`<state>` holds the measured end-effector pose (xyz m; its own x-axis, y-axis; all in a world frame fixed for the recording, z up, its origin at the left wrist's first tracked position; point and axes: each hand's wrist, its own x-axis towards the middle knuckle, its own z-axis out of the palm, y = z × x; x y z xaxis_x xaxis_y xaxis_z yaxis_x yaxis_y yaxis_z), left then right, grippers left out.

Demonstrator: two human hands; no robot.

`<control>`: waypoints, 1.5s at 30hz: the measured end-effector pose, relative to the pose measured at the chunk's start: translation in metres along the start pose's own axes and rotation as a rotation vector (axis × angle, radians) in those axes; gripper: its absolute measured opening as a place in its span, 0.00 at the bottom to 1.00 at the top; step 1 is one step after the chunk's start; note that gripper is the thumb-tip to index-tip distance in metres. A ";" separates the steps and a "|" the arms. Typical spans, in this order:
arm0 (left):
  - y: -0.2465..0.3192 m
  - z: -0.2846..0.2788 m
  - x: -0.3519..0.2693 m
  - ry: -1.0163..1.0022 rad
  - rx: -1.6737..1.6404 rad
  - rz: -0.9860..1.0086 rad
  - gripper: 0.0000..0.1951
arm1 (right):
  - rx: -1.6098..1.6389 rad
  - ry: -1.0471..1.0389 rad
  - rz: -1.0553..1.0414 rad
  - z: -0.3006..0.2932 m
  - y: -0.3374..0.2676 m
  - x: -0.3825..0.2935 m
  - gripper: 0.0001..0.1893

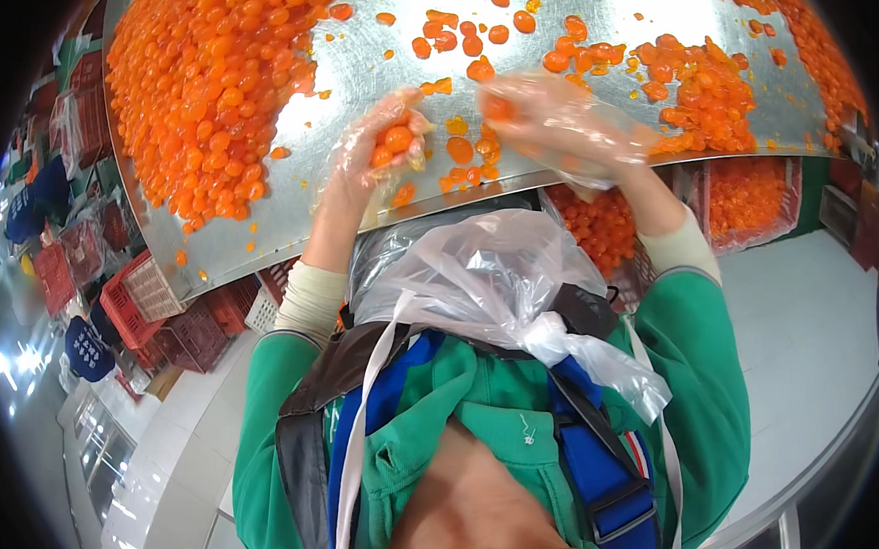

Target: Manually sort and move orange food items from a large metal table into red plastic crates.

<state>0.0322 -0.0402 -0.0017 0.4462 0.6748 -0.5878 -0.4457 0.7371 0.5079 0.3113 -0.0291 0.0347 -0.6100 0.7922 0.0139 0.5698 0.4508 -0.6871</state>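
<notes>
My left hand [386, 138], in a clear plastic glove, is cupped around several orange egg yolks [398, 139] over the near edge of a metal table [297, 190]. My right hand [561, 119], gloved the same way, is blurred by motion to the right of it. An orange yolk [497, 108] shows at its fingers. Between and below the hands, loose yolks [459, 149] and broken yellow bits lie on the metal. A large heap of whole yolks [206, 92] covers the left part of the table. To the right is a smaller pile of flattened yolks [707, 102].
Under the table's near edge are a crate of darker orange yolks [594, 225] and a plastic-lined crate of orange pieces [748, 198]. Red crates [130, 300] stand by the table's left end. Further left, people in dark blue caps [88, 349] are partly visible.
</notes>
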 end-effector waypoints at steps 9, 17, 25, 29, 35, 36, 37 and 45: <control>-0.023 0.092 0.019 -0.120 -0.024 -0.114 0.22 | 0.102 0.173 -0.056 -0.029 -0.040 -0.013 0.20; -0.038 0.049 0.032 -0.135 -0.541 -0.299 0.21 | -0.339 0.069 0.430 -0.016 0.040 0.012 0.14; -0.007 0.010 -0.031 -0.262 -0.514 0.095 0.15 | 0.491 0.128 0.526 -0.025 0.068 0.018 0.07; -0.015 -0.026 -0.104 -0.033 -0.539 0.316 0.14 | 0.149 0.004 0.487 -0.032 0.072 0.024 0.09; -0.039 -0.069 -0.246 0.585 0.022 0.294 0.14 | -0.178 0.023 0.109 -0.022 0.069 0.058 0.11; -0.035 -0.081 -0.259 0.589 0.024 0.293 0.14 | -0.149 -0.013 0.139 -0.025 0.063 0.061 0.11; -0.037 -0.102 -0.277 0.948 0.559 0.109 0.15 | -0.142 -0.020 0.125 -0.026 0.061 0.067 0.11; 0.015 -0.037 -0.121 0.831 0.717 0.584 0.19 | 0.026 0.109 0.178 -0.025 0.039 0.076 0.12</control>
<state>-0.0569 -0.1117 0.0536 -0.4192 0.8741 -0.2454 0.2290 0.3634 0.9030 0.3005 0.0590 0.0273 -0.4370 0.8989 -0.0320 0.6483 0.2901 -0.7039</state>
